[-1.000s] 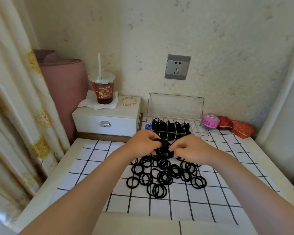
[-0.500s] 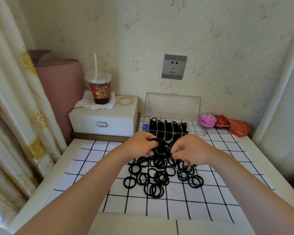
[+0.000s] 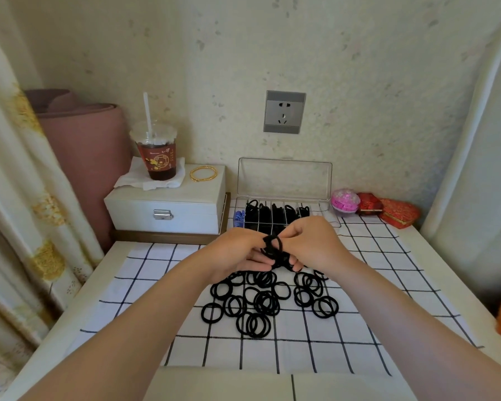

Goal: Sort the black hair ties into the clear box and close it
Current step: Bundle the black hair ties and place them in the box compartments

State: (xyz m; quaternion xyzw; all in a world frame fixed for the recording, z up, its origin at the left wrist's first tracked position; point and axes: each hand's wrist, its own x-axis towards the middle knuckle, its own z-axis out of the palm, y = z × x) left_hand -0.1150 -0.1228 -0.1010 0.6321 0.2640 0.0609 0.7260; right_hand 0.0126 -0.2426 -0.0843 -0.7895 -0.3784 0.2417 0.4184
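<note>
Both hands (image 3: 275,247) raised higher than before, pinching a bunch of hair ties (image 3: 273,244), loose pile (image 3: 268,302) below

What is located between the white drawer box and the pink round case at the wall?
In the head view, the clear box, lid open, stands between white drawer box and pink case.

Both hands are lifting up off the pile now. The left hand (image 3: 237,250) and right hand (image 3: 313,244) are pinching a small bunch of black hair ties (image 3: 273,245) between them, higher than before. The loose hair ties (image 3: 261,302) underneath are showing more, now that the hands are rising.
</note>
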